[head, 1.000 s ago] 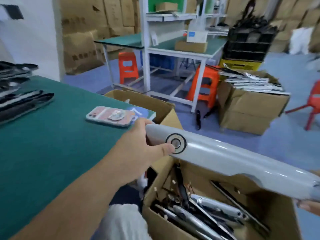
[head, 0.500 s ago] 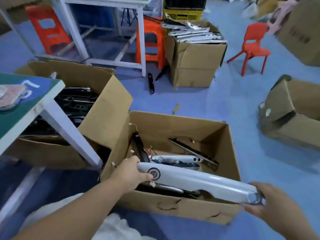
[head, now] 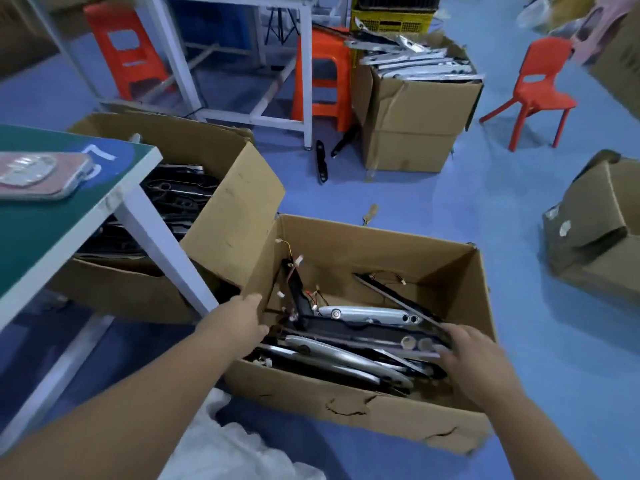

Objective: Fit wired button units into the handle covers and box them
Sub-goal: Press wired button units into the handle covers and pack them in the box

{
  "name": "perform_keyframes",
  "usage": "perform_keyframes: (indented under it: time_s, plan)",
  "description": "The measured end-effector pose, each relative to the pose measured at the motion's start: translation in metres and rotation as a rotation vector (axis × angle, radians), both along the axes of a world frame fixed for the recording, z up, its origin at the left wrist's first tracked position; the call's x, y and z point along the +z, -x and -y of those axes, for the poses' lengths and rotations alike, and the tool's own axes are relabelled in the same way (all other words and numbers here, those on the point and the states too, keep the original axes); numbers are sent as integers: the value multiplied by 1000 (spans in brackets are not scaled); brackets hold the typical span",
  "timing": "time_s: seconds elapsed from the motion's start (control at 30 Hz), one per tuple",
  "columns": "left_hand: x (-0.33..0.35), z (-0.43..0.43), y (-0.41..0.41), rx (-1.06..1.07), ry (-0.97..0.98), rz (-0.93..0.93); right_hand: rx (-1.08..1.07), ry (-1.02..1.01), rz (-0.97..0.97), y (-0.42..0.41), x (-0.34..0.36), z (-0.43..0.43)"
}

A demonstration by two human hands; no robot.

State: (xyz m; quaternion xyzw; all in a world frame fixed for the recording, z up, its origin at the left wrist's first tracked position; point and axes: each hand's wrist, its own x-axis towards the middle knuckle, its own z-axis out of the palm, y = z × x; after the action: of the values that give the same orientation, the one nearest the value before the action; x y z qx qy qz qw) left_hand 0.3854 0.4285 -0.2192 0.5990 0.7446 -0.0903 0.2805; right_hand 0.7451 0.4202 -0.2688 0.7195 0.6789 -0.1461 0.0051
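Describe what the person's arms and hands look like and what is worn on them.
The left forearm and right forearm are bare to the frame edge, no sleeves in view. The left hand and right hand wear no gloves; no watch, bracelet or ring shows, though blur could hide a thin ring.

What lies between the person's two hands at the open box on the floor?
In the head view, grey handle covers and black parts lie stacked in the cardboard box, between the left hand and the right hand.
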Motion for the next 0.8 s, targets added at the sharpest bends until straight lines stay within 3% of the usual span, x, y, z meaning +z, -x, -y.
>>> perform_keyframes:
  time_s: [0.13,0.27,0.47,0.53,0.63,0.8]
  plan:
    - [19,49,35,81,59,226,76,101,-106,42,-6,4]
    - [75,112,82,195,-5,522,254,178,-229,104,25,-7]
    - [163,254,159,368,-501,811,667,-101,-552,257,144,-13]
    - [179,308,185,527,-658,812,827,-194,-691,318,191,3]
    - [194,378,219,724,-875,616,1110,-258,-837,408,243,42]
    - [192,469,270,1178,-1149,410,1510,-246,-710,551,247,113]
